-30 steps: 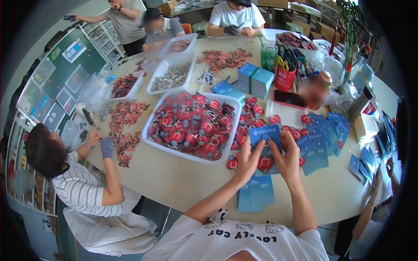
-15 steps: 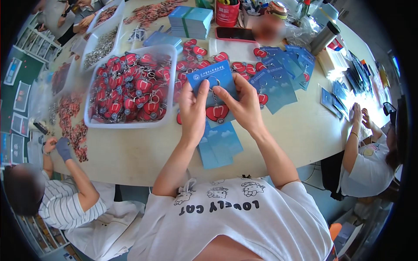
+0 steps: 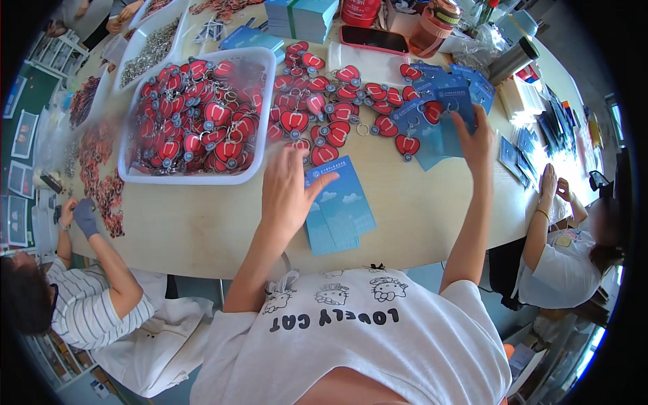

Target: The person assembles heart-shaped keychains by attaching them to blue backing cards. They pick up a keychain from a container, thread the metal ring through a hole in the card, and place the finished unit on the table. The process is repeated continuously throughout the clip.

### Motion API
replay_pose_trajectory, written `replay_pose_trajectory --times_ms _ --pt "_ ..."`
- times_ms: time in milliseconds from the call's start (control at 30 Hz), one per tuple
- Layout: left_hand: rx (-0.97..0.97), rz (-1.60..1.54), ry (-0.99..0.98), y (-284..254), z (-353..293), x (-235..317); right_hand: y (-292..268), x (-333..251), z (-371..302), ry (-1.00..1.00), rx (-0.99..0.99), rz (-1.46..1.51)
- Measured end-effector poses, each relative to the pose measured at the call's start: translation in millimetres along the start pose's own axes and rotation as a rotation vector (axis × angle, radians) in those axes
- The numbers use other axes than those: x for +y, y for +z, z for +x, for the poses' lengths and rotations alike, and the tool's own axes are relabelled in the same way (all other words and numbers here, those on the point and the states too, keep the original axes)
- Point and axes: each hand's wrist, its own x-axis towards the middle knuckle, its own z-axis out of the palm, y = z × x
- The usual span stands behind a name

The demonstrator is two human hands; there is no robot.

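Observation:
In my right hand, thumb and fingers grip the lower edge of a blue card with a metal ring on it, held over the spread of finished cards at the right. My left hand is open, its thumb stretched out to the side beside a small stack of blue cards. Its fingertips reach the near edge of the loose red heart-shaped keychains; whether they touch one I cannot tell. Several keychains with rings lie between the hands, among them one red keychain near the finished cards.
A white plastic bin full of red keychains stands at the left. Behind are a banded stack of blue cards, a phone and a pink-brown bottle. Co-workers sit at both sides; a gloved hand is at the left.
My right hand has carried the blue card to the right, over the other cards. My left hand has let go of it and lowered leftward toward the loose keychains.

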Motion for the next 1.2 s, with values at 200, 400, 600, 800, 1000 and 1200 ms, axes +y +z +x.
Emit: replay_pose_trajectory --times_ms 200,400,600,800,1000,1200 --pt "-0.139 -0.184 -0.102 12.4 -12.5 -1.6 40.2 -50.6 -21.0 -0.602 -0.077 0.132" --pt "-0.069 -0.721 -0.317 6.1 -9.5 -8.5 86.9 -63.1 -37.3 -0.718 -0.336 0.115" --pt "0.151 -1.243 -0.534 -22.0 7.8 7.2 73.9 -73.6 -31.5 -0.57 -0.32 0.433" --pt "0.508 -0.229 0.107 -20.5 40.5 11.7 16.1 -105.0 -32.6 -0.527 -0.407 0.599" --pt "0.119 -1.126 -0.23 -0.9 44.7 24.9 11.0 -127.7 -48.0 -0.52 -0.352 0.589" --pt "0.129 -1.264 -0.237 0.1 40.5 31.6 16.8 -139.6 -57.7 -0.514 -0.194 0.534"
